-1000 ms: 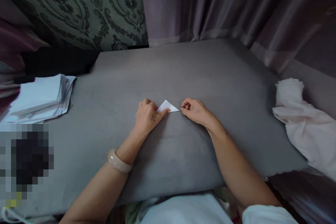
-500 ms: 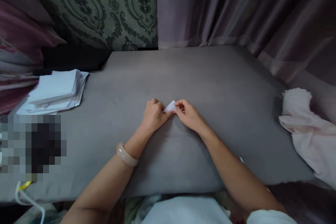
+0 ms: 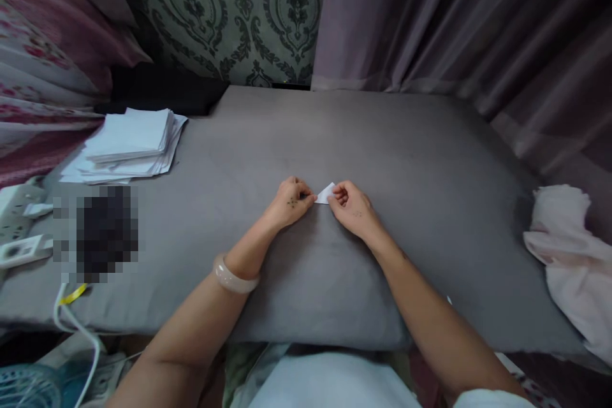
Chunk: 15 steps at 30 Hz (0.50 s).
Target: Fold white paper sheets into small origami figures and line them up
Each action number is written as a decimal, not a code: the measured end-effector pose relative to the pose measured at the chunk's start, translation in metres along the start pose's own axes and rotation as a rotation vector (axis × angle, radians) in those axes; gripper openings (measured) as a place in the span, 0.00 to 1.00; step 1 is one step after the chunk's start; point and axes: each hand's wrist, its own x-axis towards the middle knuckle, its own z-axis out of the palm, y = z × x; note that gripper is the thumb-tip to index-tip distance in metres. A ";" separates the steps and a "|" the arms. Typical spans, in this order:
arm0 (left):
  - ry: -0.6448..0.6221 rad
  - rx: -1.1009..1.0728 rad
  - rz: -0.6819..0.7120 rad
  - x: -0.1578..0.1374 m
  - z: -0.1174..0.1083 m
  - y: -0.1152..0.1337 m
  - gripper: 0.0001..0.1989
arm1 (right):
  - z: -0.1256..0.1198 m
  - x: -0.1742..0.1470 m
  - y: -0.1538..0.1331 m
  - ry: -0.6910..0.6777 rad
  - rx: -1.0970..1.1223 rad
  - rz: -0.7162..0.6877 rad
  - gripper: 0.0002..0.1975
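White paper [image 3: 324, 195], a small triangle, sits right between the hands, its long axis apparently side to side! Right hand [image 3: 354, 207] has the closer hold, thumb on the near side, fingers curled beyond, clamped on the right end. Left hand [image 3: 289, 203] meets the left tip, thumb and fingertips close; whether they clamp it, I cannot tell. Both forearms [image 3: 406, 274] angle inward, backs of the hands up, over grey cloth [image 3: 363, 140]. Well left of the grip, stacked sheets [image 3: 136, 135]; well right, pale fabric [image 3: 576, 261].

Glossy pale bangle [image 3: 233, 276], light short sleeve [image 3: 492, 399], small dotted markings [image 3: 291, 203] on both hands [image 3: 354, 210].
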 end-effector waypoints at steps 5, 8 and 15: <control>0.001 0.037 0.004 0.001 0.004 -0.002 0.05 | 0.001 0.001 -0.002 -0.007 -0.062 0.015 0.07; 0.014 0.058 -0.009 0.001 0.006 -0.003 0.05 | 0.001 0.002 -0.002 -0.018 -0.059 0.010 0.07; 0.053 0.143 0.062 -0.006 0.009 -0.004 0.05 | 0.001 0.007 0.000 -0.068 -0.039 0.053 0.12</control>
